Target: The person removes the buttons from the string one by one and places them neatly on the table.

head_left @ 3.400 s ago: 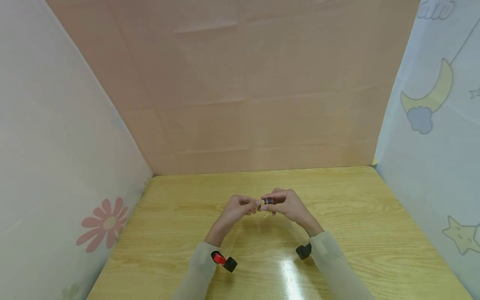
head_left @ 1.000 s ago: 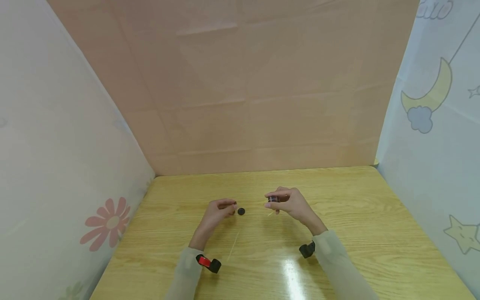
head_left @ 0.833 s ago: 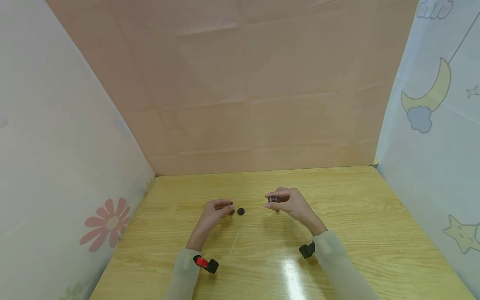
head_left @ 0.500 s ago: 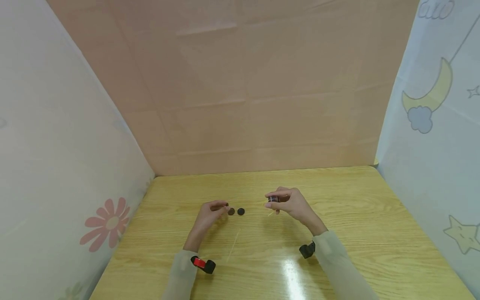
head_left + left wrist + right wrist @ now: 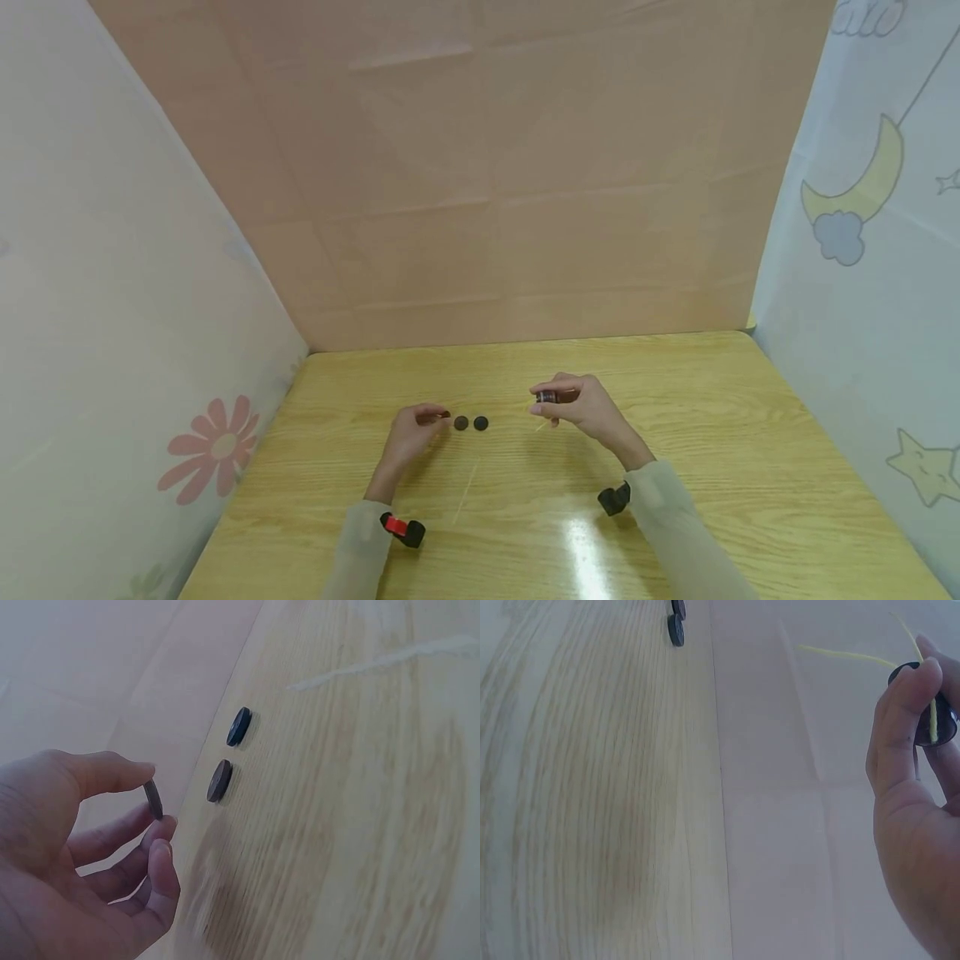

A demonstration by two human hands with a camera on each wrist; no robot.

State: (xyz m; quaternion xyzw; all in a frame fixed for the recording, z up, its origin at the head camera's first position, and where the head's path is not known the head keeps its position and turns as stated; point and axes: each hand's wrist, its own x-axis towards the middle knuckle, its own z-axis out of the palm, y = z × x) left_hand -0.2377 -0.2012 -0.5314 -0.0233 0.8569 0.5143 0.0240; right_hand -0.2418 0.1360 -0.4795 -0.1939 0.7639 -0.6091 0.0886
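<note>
My left hand (image 5: pixel 408 435) pinches a small dark disc (image 5: pixel 153 799) on edge between thumb and finger, just above the table. To its right, a brown disc (image 5: pixel 461 423) and a black disc (image 5: pixel 481 423) lie flat side by side, a narrow gap between them. My right hand (image 5: pixel 581 407) grips a short dark cylinder (image 5: pixel 547 397) with light marks, raised off the table. In the right wrist view a yellow string (image 5: pixel 847 655) runs across the cylinder, its loose ends sticking out. Fingers partly cover the cylinder, so I cannot tell whether it is a stack of discs.
The wood-grain table (image 5: pixel 675 467) ends at a pinkish-brown cloth backdrop (image 5: pixel 487 250). Printed white cloths stand on both sides. A thin pale strand (image 5: pixel 467 492) lies between the forearms. Each wrist wears a black camera, the left one on a red-marked strap (image 5: pixel 395 525).
From beside the cylinder, my left hand has moved left. The black disc, then the brown one, now lie on the table, and another disc is in its fingers. The right hand barely moved.
</note>
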